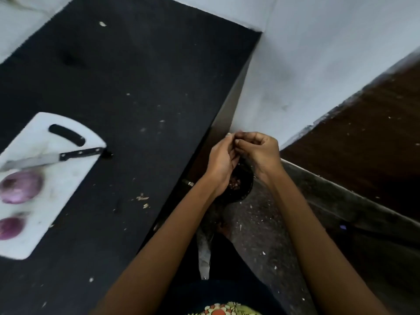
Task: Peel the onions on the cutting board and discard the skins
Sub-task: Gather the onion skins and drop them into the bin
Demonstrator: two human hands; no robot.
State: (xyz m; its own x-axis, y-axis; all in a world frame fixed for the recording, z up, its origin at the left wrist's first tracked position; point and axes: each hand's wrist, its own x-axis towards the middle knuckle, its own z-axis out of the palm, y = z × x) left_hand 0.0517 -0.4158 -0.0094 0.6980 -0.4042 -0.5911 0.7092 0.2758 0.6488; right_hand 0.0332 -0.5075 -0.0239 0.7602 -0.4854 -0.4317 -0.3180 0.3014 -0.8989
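Observation:
Two peeled purple onions, one larger point(21, 187) and one smaller point(11, 228), lie on the white cutting board point(66, 178) at the left of the black counter. Both my hands are off the counter's right end, above a black bin point(241, 189) on the floor that holds reddish onion skins point(234, 185). My left hand point(221, 160) has its fingers stretched upward. My right hand point(259, 148) is curled, and its fingertips pinch at the left hand's fingertips, where a small pale scrap of skin point(228, 134) shows.
A black-handled knife point(52, 158) lies across the board above the onions. Small skin scraps point(142, 198) dot the black counter point(136, 87) and the grey floor point(261, 235). A pale wall point(306, 53) rises behind the bin, and a dark ledge point(341, 201) runs along the right.

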